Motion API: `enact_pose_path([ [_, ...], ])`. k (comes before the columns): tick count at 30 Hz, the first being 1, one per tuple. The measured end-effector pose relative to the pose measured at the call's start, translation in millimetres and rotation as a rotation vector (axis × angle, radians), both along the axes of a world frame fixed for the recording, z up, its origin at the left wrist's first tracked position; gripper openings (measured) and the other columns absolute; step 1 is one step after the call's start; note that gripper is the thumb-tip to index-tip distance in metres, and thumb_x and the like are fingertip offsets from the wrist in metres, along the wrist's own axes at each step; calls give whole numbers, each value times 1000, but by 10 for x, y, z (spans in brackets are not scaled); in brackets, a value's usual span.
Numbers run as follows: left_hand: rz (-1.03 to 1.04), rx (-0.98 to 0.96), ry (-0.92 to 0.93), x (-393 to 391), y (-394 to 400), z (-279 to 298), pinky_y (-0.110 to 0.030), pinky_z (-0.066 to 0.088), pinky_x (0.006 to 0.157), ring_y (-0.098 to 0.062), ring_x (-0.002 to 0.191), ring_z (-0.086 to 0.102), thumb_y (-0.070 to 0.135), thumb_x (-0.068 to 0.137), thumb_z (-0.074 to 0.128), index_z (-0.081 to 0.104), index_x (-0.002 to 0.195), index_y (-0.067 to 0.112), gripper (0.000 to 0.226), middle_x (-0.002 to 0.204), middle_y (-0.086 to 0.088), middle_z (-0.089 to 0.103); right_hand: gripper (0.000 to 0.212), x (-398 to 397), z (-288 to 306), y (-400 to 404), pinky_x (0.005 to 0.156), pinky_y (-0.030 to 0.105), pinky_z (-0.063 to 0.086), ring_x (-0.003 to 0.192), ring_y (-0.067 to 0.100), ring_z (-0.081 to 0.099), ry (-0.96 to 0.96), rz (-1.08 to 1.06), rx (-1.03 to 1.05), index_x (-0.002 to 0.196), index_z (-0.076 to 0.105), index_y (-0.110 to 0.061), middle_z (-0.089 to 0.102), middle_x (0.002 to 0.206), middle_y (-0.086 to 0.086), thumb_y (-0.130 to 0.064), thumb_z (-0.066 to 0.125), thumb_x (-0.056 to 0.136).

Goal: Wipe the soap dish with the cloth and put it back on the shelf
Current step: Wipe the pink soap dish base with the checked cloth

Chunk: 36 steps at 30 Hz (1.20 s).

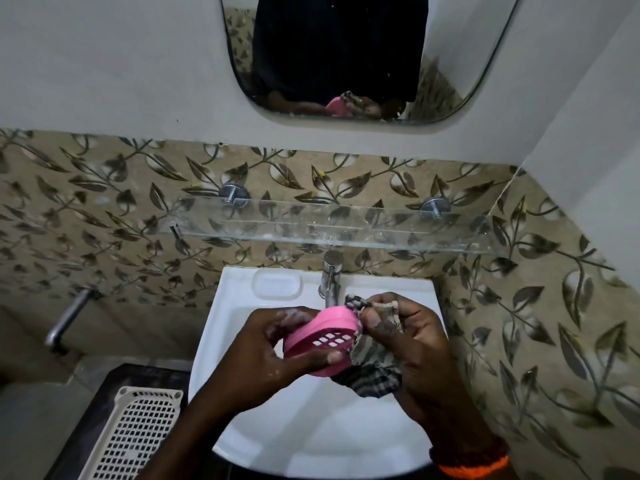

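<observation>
The pink oval plastic soap dish (320, 336) is held in the air over the white ceramic washbasin (242, 341), tilted so that its slotted, grid-pierced bottom faces the camera. The left hand (263, 355) grips it from the left, thumb laid across the near rim and fingers curled round the far side. The right hand (412, 344) is closed on a checked grey-and-brown cloth (374, 372), its thumb and fingers pinching a fold against the right end of the dish; the rest of the cloth hangs bunched below the hand. An orange and black braided band (471, 460) circles the right wrist.

Just beyond the hands stands a chrome pillar tap (330, 275) at the far edge of the basin, with a moulded soap recess (277, 284) to its left. Farther up the wall, a clear glass shelf (332, 223) sits on two round chrome brackets against beige tiles with a brown leaf pattern (104, 209). A rounded mirror (346, 57) above reflects the dark-clad torso, the dish and the cloth. At far left a second chrome tap (67, 318) sticks out of the wall, and near left lies a cream perforated plastic basket (135, 434). No writing or brand mark can be read anywhere.
</observation>
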<state>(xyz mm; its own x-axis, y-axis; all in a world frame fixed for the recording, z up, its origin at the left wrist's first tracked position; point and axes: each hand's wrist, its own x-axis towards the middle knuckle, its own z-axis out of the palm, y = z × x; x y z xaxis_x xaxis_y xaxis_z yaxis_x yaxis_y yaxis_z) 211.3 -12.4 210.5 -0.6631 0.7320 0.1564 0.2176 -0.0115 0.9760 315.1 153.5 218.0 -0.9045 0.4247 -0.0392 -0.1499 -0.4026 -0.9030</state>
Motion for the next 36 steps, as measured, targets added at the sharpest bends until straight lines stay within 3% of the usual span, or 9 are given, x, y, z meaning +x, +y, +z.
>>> enact_pose_path([
  [3,21,43,145,29,101,29,-19,47,60,1,65,59,17,81,84,75,72,30,18,65,9,67,48,30,87,-23,58,54,58,61,28,66,-2,43,112,81,72,-15,70,74,10,-43,98,51],
  [6,1,56,232,-7,57,73,-30,42,53,-10,58,50,33,86,74,68,72,11,27,62,-5,58,25,75,166,-21,54,24,55,64,11,67,19,46,254,72,68,-22,70,76,-4,-26,88,60],
  [8,-65,-16,362,-83,11,117,-31,39,49,-11,54,48,32,88,72,66,72,14,26,61,0,56,23,89,197,-26,54,20,53,63,10,65,11,70,287,71,66,-22,68,75,-4,-21,87,62],
  [12,-134,-196,659,-99,22,127,-28,34,45,-8,48,38,14,80,71,51,66,20,26,55,5,42,44,34,205,-123,48,51,50,55,49,55,-37,86,375,73,59,-14,63,68,7,-30,98,60],
  [14,-88,-143,610,-76,1,113,-23,27,45,-7,47,31,17,81,69,46,65,24,28,54,7,35,44,14,217,-113,53,69,45,59,61,51,-39,99,358,75,61,-12,64,69,10,-36,96,61],
  [19,-27,67,340,21,-50,178,-24,38,46,-14,49,49,26,83,74,65,67,26,18,57,8,54,27,71,170,-52,65,29,53,73,19,63,65,171,149,73,68,-20,66,82,1,-22,93,61],
  [24,74,141,238,78,-63,204,-17,39,52,-2,54,48,25,79,77,65,64,37,23,57,17,52,41,127,53,-89,59,39,43,69,29,52,115,204,-45,78,64,-17,65,84,2,-32,97,59],
  [29,-62,-35,431,12,-103,265,-23,36,48,-8,49,47,32,85,75,62,68,24,23,56,6,50,45,160,54,-63,68,30,55,77,21,62,41,173,29,74,63,-16,63,87,5,-32,100,53],
  [36,-157,-335,650,77,-64,190,-34,26,43,-18,49,29,14,75,73,39,63,23,37,50,3,30,51,151,127,-156,55,44,42,64,30,49,-74,137,341,75,61,-18,58,73,8,-49,96,54],
])
